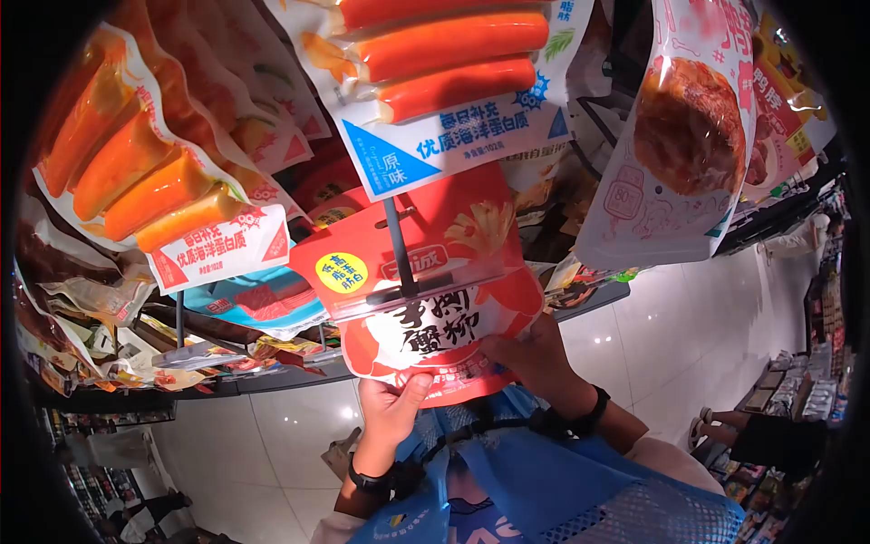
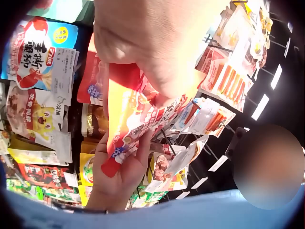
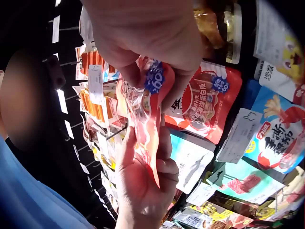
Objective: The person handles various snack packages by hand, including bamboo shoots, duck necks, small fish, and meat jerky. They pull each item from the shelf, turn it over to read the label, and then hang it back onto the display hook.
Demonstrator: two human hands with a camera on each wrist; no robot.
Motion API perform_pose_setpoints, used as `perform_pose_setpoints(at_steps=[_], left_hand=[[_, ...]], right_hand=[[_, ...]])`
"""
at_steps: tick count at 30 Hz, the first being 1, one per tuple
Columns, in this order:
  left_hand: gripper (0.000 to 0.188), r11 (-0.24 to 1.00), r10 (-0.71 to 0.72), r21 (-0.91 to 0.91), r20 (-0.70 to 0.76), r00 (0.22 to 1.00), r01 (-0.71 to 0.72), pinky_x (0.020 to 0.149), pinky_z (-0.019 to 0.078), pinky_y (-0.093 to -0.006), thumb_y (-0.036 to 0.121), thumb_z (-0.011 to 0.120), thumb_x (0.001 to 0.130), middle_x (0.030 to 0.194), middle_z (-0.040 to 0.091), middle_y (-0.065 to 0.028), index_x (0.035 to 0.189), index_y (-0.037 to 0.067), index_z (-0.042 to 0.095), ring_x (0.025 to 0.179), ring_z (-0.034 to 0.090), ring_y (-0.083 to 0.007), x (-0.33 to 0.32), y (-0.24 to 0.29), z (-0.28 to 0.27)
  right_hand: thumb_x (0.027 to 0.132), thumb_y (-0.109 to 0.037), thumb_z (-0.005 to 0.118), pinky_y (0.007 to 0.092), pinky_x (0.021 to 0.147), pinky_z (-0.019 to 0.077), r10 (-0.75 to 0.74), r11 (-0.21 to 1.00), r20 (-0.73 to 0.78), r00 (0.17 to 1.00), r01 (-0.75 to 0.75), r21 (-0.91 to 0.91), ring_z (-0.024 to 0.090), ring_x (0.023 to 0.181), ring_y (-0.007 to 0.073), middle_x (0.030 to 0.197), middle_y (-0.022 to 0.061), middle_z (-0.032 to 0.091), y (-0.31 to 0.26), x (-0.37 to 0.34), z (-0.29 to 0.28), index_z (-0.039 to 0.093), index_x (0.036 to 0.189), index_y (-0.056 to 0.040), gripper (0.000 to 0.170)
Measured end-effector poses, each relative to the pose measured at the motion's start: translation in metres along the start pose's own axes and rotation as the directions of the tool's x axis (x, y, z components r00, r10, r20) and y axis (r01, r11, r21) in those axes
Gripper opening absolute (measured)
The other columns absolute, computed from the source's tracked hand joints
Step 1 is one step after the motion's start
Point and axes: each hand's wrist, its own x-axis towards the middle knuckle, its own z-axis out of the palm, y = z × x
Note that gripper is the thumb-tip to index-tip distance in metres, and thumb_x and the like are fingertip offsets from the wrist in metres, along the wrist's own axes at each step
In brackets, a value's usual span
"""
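Note:
Both hands hold a red snack bag (image 1: 435, 363) with a white patch, black lettering and a yellow round label. A dark display hook (image 1: 396, 240) overlaps its upper part in the head view. My left hand (image 1: 390, 412) grips the lower left corner, thumb on the printed front. At the lower right edge, my right hand (image 1: 536, 363) pinches the bag with its thumb in front. In the right wrist view, the red bag (image 3: 147, 129) appears nearly edge-on between the right hand (image 3: 147, 38) above and the left hand (image 3: 143, 191) below.
Crab-stick packs (image 1: 453, 72) hang overhead, with orange stick packs (image 1: 172, 199) at left and a meat pack (image 1: 684, 136) at right. A blue pack (image 1: 254, 299) lies behind. A blue mesh garment (image 1: 544, 471) covers the wearer's front. Another person's legs (image 1: 725, 431) show at right on the tiled floor.

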Motion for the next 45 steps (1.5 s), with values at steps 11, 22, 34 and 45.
perform_pose_setpoints(at_steps=[11, 22, 34, 45], left_hand=[[0.037, 0.999, -0.034, 0.004, -0.065, 0.997, 0.035, 0.088, 0.0479, -0.0296, 0.019, 0.072, 0.09, 0.11, 0.066, -0.007, 0.117, -0.003, 0.057, 0.097, 0.061, -0.0128, 0.009, -0.001, -0.001], [0.026, 0.956, -0.288, 0.065, 0.038, 0.957, 0.285, 0.085, 0.0506, -0.0305, 0.01, 0.058, 0.097, 0.107, 0.065, -0.0085, 0.12, -0.001, 0.055, 0.094, 0.066, -0.02, 0.001, -0.024, -0.053], [0.022, 0.889, -0.443, 0.159, 0.051, 0.895, 0.43, 0.082, 0.0537, -0.0316, 0.011, 0.051, 0.1, 0.104, 0.068, -0.0183, 0.114, -0.004, 0.057, 0.09, 0.069, -0.0255, -0.041, -0.021, -0.088], [0.021, 0.803, -0.57, 0.233, 0.035, 0.821, 0.548, 0.082, 0.0523, -0.0289, 0.006, 0.05, 0.097, 0.102, 0.069, -0.0174, 0.112, -0.006, 0.058, 0.091, 0.069, -0.0228, -0.092, -0.052, -0.092]], right_hand=[[0.091, -0.012, 0.066, 0.0258, 0.07, 0.0505, 0.014, 0.999, 0.008, 1.0, -0.014, 0.031, 0.061, 0.081, 0.0082, 0.095, 0.0031, 0.067, 0.007, 0.002, 0.005, 0.058, 0.115, -0.0021, 0.027], [0.087, 0.0, 0.059, 0.0289, 0.079, 0.0537, -0.33, 0.867, -0.305, 0.893, 0.159, -0.472, 0.069, 0.088, 0.0136, 0.094, 0.0096, 0.072, 0.005, -0.007, -0.017, 0.064, 0.105, 0.0023, 0.019], [0.083, -0.011, 0.07, 0.0338, 0.093, 0.0458, -0.901, 0.428, -0.335, 0.277, 0.432, -0.794, 0.058, 0.107, 0.0229, 0.117, 0.0138, 0.059, -0.143, -0.016, -0.035, 0.059, 0.119, 0.0002, 0.039], [0.085, -0.011, 0.067, 0.0314, 0.091, 0.046, -0.865, 0.501, -0.429, 0.26, 0.42, -0.757, 0.057, 0.103, 0.0172, 0.119, 0.0102, 0.059, -0.141, -0.043, -0.111, 0.058, 0.124, -0.0002, 0.042]])
